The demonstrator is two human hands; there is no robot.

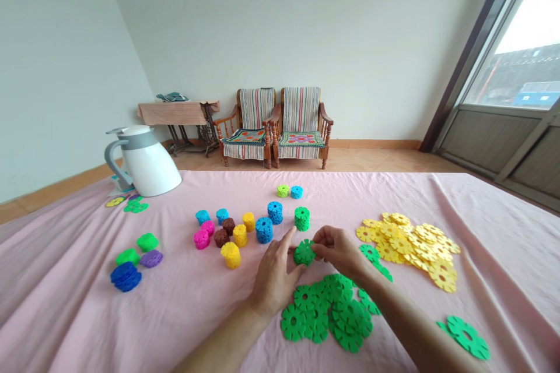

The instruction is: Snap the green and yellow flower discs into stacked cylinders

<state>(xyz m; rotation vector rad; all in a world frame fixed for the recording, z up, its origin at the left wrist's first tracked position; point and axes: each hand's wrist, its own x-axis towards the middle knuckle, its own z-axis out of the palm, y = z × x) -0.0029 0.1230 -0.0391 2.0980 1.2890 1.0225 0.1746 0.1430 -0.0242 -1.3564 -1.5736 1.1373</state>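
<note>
In the middle of the pink cloth, my right hand (332, 246) pinches the right edge of a green flower-shaped plastic disc (304, 252) with notched edges. My left hand (275, 273) cups the same disc from the left, thumb at its lower edge and forefinger stretched along the upper left. Whether more discs lie beneath it, I cannot tell. Just beyond the fingertips stands a neat stack of green discs (301, 219). A loose pile of green discs (328, 312) spreads below my hands, between the forearms.
Yellow discs (406, 242) lie heaped at right, with loose green discs (468, 337) nearer me. Blue stacks (264, 231), yellow stacks (231, 255) and other small stacks stand left of my hands. Dark blue discs (125, 277) lie farther left, and a white jug (151, 163) stands behind.
</note>
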